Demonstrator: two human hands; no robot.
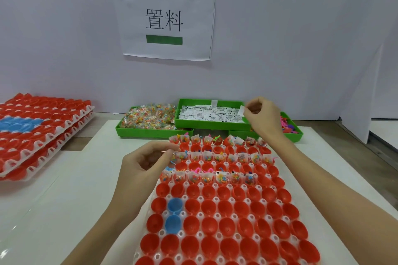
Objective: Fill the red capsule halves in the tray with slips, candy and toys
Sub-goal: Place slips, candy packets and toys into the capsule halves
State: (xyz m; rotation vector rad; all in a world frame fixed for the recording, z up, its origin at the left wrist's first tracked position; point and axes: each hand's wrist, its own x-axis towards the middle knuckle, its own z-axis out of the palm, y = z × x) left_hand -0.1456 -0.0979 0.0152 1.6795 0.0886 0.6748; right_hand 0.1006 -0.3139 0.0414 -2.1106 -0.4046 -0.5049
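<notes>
The tray (243,187) lies mid-worktop. Three far alternate rows of halves (221,178) hold slips, candy and toys; the near rows remain empty. The right hand (261,114) pinches a slip (241,111) over the slip bin (212,114). The left hand (148,162) hovers at the tray's left edge, fingers curled, thumb meeting fingertips; contents cannot be told.

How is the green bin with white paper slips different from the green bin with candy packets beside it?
The slip bin sits higher, resting partly on the candy bin. The slip bin holds flat white printed slips; the candy bin holds clear packets of multicoloured candy, heaped above its rim. The right hand pinches one slip over the slip bin; no hand is at the candy bin. Both are shallow green plastic trays near the wall.
</notes>
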